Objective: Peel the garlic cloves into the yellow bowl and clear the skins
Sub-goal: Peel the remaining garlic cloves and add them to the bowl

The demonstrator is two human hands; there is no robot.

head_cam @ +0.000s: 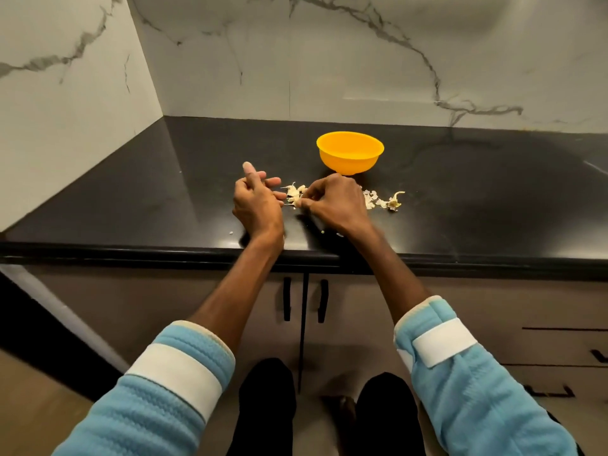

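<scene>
Risk: the loose papery garlic skins (381,201) are lying on the glossy black stone countertop (460,179); a hasty sweep is likely scattering them over the front edge.
Bowl: the round yellow plastic bowl (349,153) is standing just behind the skins.
Left hand (258,205): fingers are stretching out loosely, forefinger lifting, gripping nothing.
Right hand (332,202): curled fingers are pinching a pale garlic piece (297,202), possibly a clove.

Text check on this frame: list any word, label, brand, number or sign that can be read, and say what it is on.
None can be read. The yellow bowl is plain, the white bands on the blue sleeves are blank, and the black counter and marble wall bear no writing.
</scene>
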